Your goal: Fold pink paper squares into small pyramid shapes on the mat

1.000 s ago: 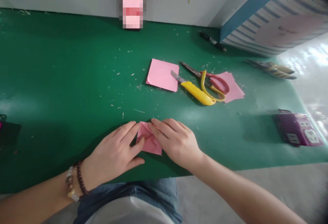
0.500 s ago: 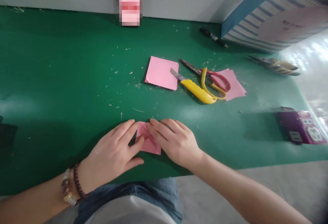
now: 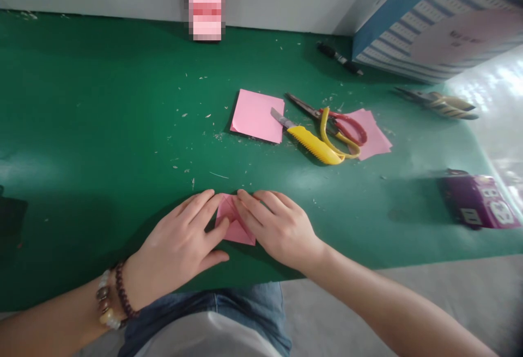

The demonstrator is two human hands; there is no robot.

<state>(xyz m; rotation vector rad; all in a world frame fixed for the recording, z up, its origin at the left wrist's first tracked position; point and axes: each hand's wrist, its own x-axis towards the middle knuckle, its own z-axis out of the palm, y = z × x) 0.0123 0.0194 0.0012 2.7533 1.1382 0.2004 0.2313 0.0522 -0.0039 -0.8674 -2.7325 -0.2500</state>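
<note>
Left hand [image 3: 183,231] is spread loose, fingertips pinning the folded pink paper [image 3: 240,233] near the green table's [image 3: 122,101] front edge; right hand's [image 3: 284,229] fingers press it too (thumb's hidden, can't tell if it's pinching). Cutter [image 3: 312,144] and scissors [image 3: 310,110] lie farther back.

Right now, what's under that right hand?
The bare right hand lies partly over a small folded pink paper on the green tabletop. The paper's lower part shows; its upper right side is covered and can't be seen.
</note>
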